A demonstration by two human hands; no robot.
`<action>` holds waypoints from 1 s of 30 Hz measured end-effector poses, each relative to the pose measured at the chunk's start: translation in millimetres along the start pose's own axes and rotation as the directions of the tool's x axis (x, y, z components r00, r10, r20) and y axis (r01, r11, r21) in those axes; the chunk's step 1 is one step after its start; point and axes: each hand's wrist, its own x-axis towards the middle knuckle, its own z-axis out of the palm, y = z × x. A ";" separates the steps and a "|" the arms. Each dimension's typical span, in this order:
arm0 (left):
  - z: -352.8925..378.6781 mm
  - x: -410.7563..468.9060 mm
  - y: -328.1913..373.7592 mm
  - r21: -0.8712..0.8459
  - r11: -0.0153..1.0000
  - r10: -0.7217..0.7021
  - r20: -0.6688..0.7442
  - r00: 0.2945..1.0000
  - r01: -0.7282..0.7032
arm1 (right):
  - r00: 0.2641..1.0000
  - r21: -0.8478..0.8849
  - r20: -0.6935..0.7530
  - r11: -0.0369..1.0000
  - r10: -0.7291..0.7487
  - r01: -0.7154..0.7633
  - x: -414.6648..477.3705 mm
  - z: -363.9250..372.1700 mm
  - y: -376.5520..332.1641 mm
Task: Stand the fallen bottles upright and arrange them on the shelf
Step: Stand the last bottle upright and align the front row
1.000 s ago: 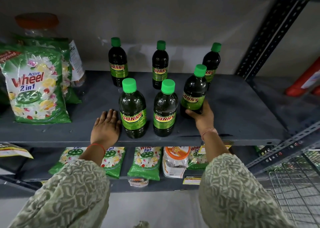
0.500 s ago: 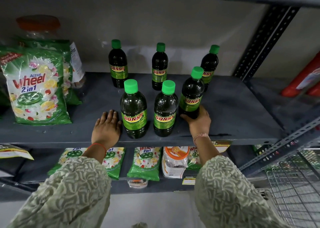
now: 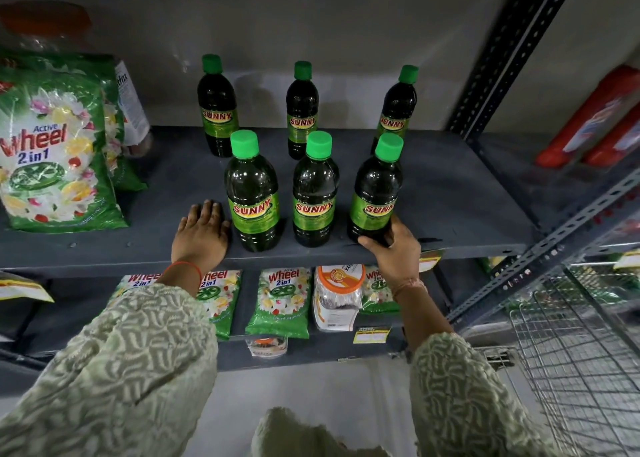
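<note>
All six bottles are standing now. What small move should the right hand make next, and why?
Probably let go of the front right bottle and draw back. The right hand grips its base, yet it stands upright, roughly level with the other two front bottles and in front of a back one. The left hand lies flat on the shelf, holding nothing.

My left hand (image 3: pixel 202 234) lies flat, palm down, fingers together, just left of the front-left bottle (image 3: pixel 252 193). My right hand (image 3: pixel 394 248) reaches in well right of that bottle, fingers curled around another bottle's base.
</note>
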 end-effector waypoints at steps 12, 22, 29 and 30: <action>1.9 0.4 0.2 -0.020 1.000 -0.003 -0.019 1.000 0.002 | 0.997 0.041 0.043 0.997 0.070 -0.072 -3.8 0.9 10.5; 11.9 -19.3 -0.8 -0.270 0.963 -0.053 -0.241 0.969 -0.015 | 0.999 0.056 0.033 0.998 0.037 -0.039 -4.5 0.5 6.8; 21.5 -114.6 73.2 -0.547 0.809 -0.038 -0.411 0.911 -0.213 | 0.993 0.170 0.109 0.984 0.038 -0.056 0.5 -9.7 7.0; 25.3 -118.0 90.0 -0.559 0.803 0.006 -0.339 0.941 -0.207 | 0.992 0.156 0.124 0.987 0.022 -0.042 2.7 -12.9 5.4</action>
